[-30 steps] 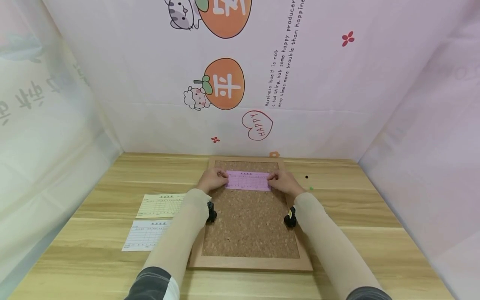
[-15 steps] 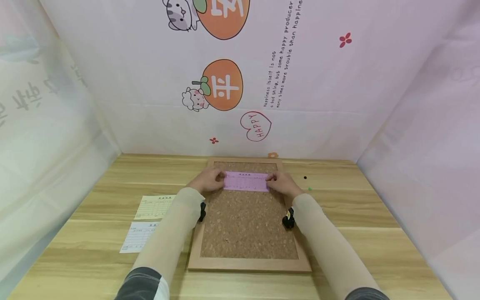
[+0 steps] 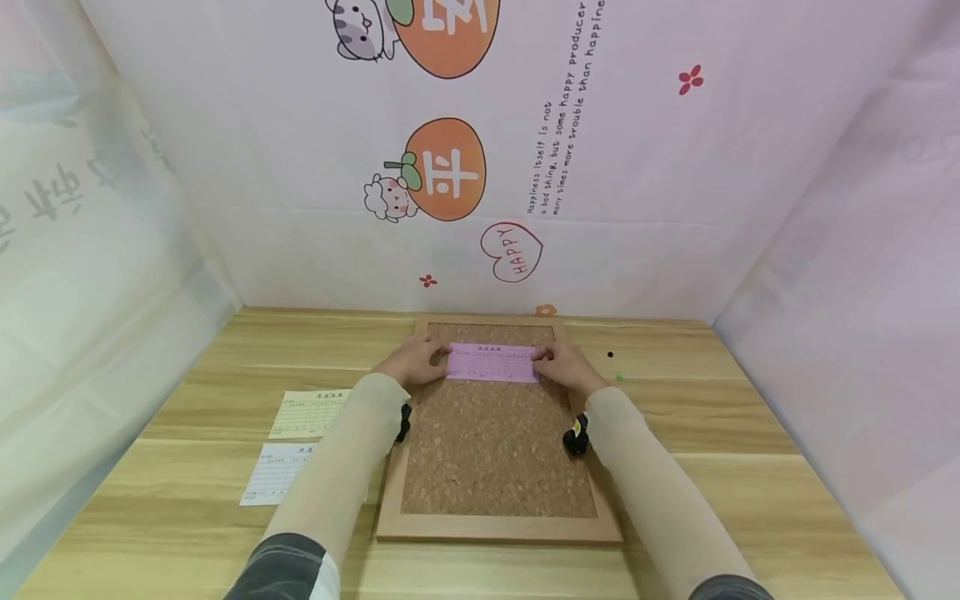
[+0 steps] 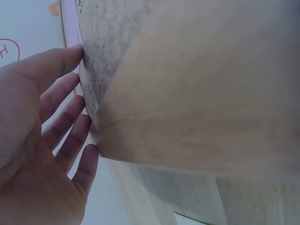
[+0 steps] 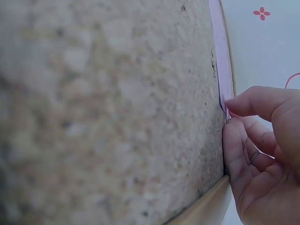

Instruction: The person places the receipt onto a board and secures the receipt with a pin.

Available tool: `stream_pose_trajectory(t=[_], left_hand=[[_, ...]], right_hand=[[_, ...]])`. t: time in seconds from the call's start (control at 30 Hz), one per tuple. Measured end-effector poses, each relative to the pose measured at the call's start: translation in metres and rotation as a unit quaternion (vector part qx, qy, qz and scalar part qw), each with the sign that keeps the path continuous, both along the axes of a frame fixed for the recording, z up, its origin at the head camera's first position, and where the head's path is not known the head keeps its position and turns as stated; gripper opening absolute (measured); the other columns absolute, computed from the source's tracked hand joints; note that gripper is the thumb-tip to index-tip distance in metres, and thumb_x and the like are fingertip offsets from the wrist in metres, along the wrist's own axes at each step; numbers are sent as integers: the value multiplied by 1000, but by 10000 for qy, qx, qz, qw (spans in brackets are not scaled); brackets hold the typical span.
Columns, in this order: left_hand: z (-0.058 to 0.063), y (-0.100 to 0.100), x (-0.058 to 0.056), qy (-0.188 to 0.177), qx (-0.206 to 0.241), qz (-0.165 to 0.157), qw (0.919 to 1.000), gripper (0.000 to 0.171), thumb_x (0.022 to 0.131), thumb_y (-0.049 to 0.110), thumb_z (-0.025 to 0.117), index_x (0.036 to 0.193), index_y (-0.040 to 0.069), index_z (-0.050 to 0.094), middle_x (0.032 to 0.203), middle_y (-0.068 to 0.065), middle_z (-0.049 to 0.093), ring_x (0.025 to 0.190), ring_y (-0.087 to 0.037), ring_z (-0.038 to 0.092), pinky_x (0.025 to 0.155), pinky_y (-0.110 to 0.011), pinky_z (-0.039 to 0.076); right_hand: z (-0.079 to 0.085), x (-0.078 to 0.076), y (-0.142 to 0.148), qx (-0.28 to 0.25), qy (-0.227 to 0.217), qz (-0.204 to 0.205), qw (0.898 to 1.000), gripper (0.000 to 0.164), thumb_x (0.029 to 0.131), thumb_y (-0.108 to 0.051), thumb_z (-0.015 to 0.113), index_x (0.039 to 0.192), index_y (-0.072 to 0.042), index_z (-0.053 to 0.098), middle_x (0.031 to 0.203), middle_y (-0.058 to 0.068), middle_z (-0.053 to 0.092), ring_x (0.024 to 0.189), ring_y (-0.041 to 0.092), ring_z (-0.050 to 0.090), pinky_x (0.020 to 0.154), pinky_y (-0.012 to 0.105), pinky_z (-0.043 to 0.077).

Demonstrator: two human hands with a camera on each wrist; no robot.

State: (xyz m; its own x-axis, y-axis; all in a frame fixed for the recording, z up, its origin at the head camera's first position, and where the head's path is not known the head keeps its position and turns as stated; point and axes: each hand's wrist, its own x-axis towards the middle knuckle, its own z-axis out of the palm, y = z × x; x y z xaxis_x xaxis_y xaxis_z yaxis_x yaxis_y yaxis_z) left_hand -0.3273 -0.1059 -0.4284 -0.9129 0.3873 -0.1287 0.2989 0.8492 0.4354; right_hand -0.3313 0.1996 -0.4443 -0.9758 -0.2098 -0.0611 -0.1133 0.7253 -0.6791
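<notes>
A pink printed paper slip (image 3: 491, 362) lies across the upper part of a wood-framed cork board (image 3: 498, 454). At its left edge is my left hand (image 3: 415, 360), thumb and fingertips apart and touching the board around that edge. In the left wrist view the fingers of this left hand (image 4: 51, 117) are spread and loosely bent, not closed round anything. My right hand (image 3: 566, 365) pinches the slip's right end. Seen from the right wrist, thumb and forefinger of the right hand (image 5: 262, 136) meet at the corner of the pink slip (image 5: 222, 56).
A yellow slip (image 3: 307, 414) and a white slip (image 3: 273, 475) lie on the wooden table (image 3: 712, 500) left of the board, partly covered by the left sleeve. A small black item (image 3: 611, 355) and a small green item (image 3: 619, 377) lie right of the board. A printed cloth hangs behind.
My left hand has shifted a little left and its fingers have parted from their earlier closer grip at the slip's left edge. The right hand stays at the right end.
</notes>
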Motion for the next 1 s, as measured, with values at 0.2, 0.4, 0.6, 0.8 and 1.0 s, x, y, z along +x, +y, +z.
stream_pose_trajectory(t=[0.2,0.4,0.6,0.8,1.0], left_hand=[[3,1,3,-103,-41,131,9999,49,100,27,63,146,14,53,153,-13,38,143,-35,30,113,-52,29],[6,1,7,-211,-36,169,9996,49,100,26,63,146,14,52,155,-13,36,144,-35,28,114,-53,28],[9,1,6,-217,-167,207,9994,49,101,26,62,146,14,52,154,-12,37,143,-33,30,113,-51,29],[8,2,3,-172,-214,103,9996,48,101,25,62,146,14,52,154,-12,37,144,-34,29,114,-50,28],[9,3,3,-179,-168,78,9997,48,100,25,63,145,13,52,154,-13,38,143,-34,29,114,-50,29]], right_hand=[[0,1,5,-507,-184,-29,9985,28,99,-16,59,120,3,65,104,13,65,86,21,62,73,31,53],[1,2,13,-828,-350,20,9959,31,102,-18,57,124,4,62,112,17,65,95,26,65,81,34,56],[12,-3,33,-742,-36,87,9972,35,103,-20,55,128,3,62,116,20,64,96,30,64,81,40,55],[23,-9,64,-672,-197,-162,9974,43,105,-25,50,137,3,54,129,24,57,114,38,56,96,51,47],[25,-13,90,-585,-253,-424,9971,47,105,-27,47,140,4,52,133,26,54,117,40,53,99,55,44]])
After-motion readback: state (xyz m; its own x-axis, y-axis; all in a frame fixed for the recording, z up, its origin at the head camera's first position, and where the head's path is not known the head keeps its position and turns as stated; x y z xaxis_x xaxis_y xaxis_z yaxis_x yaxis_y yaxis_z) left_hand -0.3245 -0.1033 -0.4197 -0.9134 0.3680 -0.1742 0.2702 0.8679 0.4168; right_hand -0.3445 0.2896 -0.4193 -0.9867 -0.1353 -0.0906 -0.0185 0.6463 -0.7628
